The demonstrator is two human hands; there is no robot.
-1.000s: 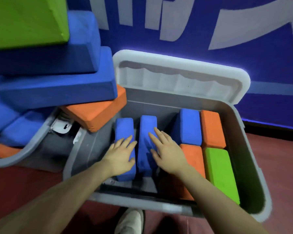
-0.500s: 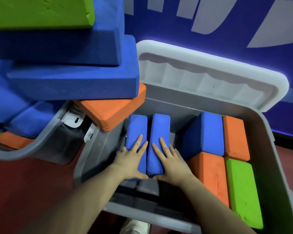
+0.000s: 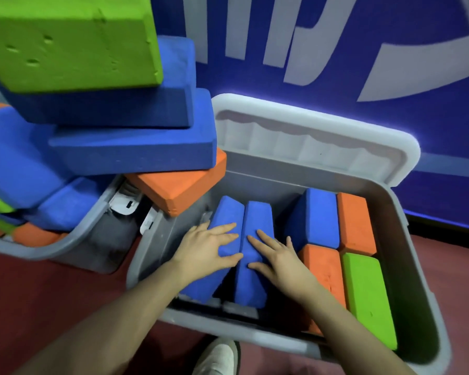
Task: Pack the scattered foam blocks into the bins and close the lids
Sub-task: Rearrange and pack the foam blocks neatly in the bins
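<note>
Grey bin, lid raised against the blue wall. Contents, left portion: two blue foam blocks standing on edge, side by side and touching. Left blue block lay under the left hand, fingers spread and flat on its upper face, thumb toward the seam. Right blue block lay under the right hand, fingers likewise extended and pressing, gripping nothing. Contents, right portion: third blue block, two orange blocks, one green block. Second bin stood just left, piled above its rim with blue, orange and green blocks. White shoe at the bottom edge.
</note>
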